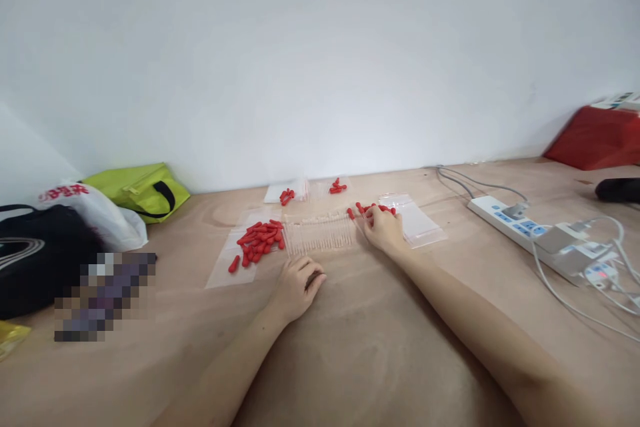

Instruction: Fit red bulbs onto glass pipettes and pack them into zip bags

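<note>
Several red rubber bulbs (260,238) lie in a pile on a clear plastic bag (220,273) left of centre. Beside them, a row of thin clear tubes (320,235) lies side by side. My left hand (299,287) rests on the table just in front of the row, fingers curled, and whether anything is inside is hidden. At the right end of the row, my right hand (383,225) has its fingers pinched among more red bulbs and a clear tube; what it grips is too small to make out. Another plastic bag (423,221) lies right of that hand.
Two small groups of red bulbs (287,197) lie near the wall on bags. On the right are a white power strip (520,230) with chargers and cables, and a red bag (595,137). A green bag (140,190), a white bag (113,220) and a black bag (45,267) stand left.
</note>
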`<state>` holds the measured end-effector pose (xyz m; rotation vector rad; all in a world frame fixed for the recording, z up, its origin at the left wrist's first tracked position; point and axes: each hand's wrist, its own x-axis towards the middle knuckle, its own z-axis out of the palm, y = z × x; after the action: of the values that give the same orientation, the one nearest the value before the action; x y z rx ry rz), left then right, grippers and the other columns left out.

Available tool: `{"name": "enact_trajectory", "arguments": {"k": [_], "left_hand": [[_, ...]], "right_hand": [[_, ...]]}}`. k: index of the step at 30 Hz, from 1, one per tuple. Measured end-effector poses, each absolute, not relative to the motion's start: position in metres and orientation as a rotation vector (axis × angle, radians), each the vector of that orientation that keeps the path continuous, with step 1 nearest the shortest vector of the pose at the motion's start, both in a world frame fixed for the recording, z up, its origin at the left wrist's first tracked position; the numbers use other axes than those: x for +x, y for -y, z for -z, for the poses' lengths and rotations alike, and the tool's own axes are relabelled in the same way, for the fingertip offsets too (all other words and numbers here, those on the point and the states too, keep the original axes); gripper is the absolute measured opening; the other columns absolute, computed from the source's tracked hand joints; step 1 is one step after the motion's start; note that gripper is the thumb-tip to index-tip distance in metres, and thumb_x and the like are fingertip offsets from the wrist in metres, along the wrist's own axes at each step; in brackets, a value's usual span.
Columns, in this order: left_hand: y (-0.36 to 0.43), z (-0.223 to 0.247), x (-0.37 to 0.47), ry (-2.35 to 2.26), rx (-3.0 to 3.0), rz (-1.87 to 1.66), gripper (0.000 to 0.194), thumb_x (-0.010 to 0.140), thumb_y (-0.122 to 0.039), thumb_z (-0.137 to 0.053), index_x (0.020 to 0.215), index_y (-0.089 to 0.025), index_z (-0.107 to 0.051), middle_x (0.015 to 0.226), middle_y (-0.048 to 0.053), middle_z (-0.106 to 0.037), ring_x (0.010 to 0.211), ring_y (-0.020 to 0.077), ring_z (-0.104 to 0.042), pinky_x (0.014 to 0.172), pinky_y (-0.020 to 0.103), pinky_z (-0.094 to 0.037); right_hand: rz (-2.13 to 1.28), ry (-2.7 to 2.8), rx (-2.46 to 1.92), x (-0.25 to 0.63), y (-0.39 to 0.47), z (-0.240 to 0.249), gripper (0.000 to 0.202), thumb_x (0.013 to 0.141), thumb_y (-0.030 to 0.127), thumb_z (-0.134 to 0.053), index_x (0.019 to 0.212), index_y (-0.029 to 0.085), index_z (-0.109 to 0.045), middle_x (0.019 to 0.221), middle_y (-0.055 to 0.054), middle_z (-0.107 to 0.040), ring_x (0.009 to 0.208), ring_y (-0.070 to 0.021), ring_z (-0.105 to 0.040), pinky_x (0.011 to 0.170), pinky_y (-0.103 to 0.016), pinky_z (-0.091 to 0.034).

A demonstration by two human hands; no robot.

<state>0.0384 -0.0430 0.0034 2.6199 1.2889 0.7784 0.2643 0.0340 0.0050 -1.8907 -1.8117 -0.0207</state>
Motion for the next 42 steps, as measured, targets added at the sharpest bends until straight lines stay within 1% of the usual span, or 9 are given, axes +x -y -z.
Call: {"name": "enact_trajectory", "arguments": {"k": [6,14,18,23,26,29,33,36,42], "left_hand": [[0.042,-0.003,0.036,-1.281,2.595,-0.802,0.014,0.083,-0.025,-0.046,0.076,-0.019,-0.057,0.076,0.003,-0.059,0.073,0.0165,-0.054,0.069,0.031,-0.042],[0.04,0.0,0.036,-1.302,2.588,-0.78,0.011,0.082,-0.024,-0.047,0.077,-0.018,-0.056,0.077,0.003,-0.058,0.075,0.0172,-0.053,0.069,0.031,-0.041],[0.04,-0.001,0.035,-1.302,2.595,-0.774,0.01,0.082,-0.023,-0.048,0.077,-0.018,-0.056,0.077,0.003,-0.058,0.075,0.0174,-0.053,0.069,0.031,-0.041],[0.044,0.001,0.038,-1.349,2.632,-0.741,0.009,0.082,-0.024,-0.048,0.078,-0.019,-0.056,0.078,0.003,-0.06,0.077,0.0181,-0.054,0.07,0.032,-0.039],[0.043,-0.004,0.037,-1.575,2.656,-0.761,0.012,0.081,-0.028,-0.049,0.077,-0.019,-0.056,0.078,0.003,-0.06,0.079,0.02,-0.054,0.071,0.033,-0.038],[0.033,-0.023,0.022,-2.047,2.519,-0.721,0.013,0.081,-0.029,-0.047,0.079,-0.017,-0.053,0.079,0.006,-0.06,0.08,0.0223,-0.055,0.071,0.033,-0.038],[0.013,-0.052,-0.022,-2.542,2.016,-0.241,0.02,0.08,-0.02,-0.041,0.098,-0.013,-0.046,0.096,0.014,-0.058,0.089,0.0277,-0.056,0.069,0.033,-0.04],[0.002,-0.054,-0.055,-2.572,1.87,-0.126,0.02,0.077,-0.017,-0.043,0.095,-0.01,-0.048,0.097,0.02,-0.059,0.089,0.0325,-0.058,0.065,0.034,-0.041],[-0.007,-0.031,-0.082,-2.488,1.757,-0.154,0.017,0.07,-0.015,-0.052,0.087,-0.013,-0.05,0.079,0.015,-0.064,0.071,0.0297,-0.062,0.055,0.032,-0.042]], "right_hand": [[0.062,1.842,-1.956,0.256,-0.046,0.006,0.032,0.084,0.037,-0.038,0.078,0.016,-0.06,0.074,-0.01,-0.065,0.077,-0.0218,-0.055,0.076,-0.037,-0.023],[0.046,1.886,-1.971,0.243,-0.043,-0.005,0.029,0.081,0.031,-0.039,0.075,0.017,-0.063,0.076,-0.009,-0.066,0.078,-0.0226,-0.057,0.076,-0.038,-0.023],[0.036,1.899,-2.079,0.23,-0.042,-0.01,0.028,0.078,0.03,-0.042,0.076,0.013,-0.064,0.075,-0.013,-0.066,0.074,-0.0243,-0.059,0.074,-0.039,-0.024],[-0.05,1.954,-2.152,0.22,-0.045,-0.014,0.025,0.075,0.022,-0.044,0.074,0.011,-0.066,0.076,-0.016,-0.066,0.073,-0.0253,-0.061,0.074,-0.04,-0.024],[-0.129,1.969,-2.217,0.217,-0.048,-0.016,0.024,0.074,0.016,-0.043,0.076,0.012,-0.067,0.079,-0.015,-0.066,0.077,-0.0255,-0.061,0.076,-0.041,-0.023],[-0.19,1.967,-2.267,0.215,-0.05,-0.017,0.025,0.074,0.013,-0.042,0.079,0.013,-0.067,0.081,-0.015,-0.066,0.081,-0.025,-0.06,0.077,-0.041,-0.023],[-0.224,1.983,-2.279,0.215,-0.051,-0.017,0.025,0.075,0.014,-0.042,0.081,0.013,-0.067,0.083,-0.015,-0.066,0.083,-0.0254,-0.06,0.078,-0.041,-0.024],[-0.242,1.999,-2.284,0.214,-0.052,-0.017,0.027,0.076,0.014,-0.041,0.084,0.013,-0.067,0.087,-0.015,-0.065,0.085,-0.0255,-0.059,0.079,-0.042,-0.023],[-0.266,2.009,-2.313,0.212,-0.053,-0.019,0.03,0.077,0.012,-0.04,0.087,0.012,-0.067,0.091,-0.016,-0.065,0.089,-0.0259,-0.058,0.081,-0.043,-0.024]]}}
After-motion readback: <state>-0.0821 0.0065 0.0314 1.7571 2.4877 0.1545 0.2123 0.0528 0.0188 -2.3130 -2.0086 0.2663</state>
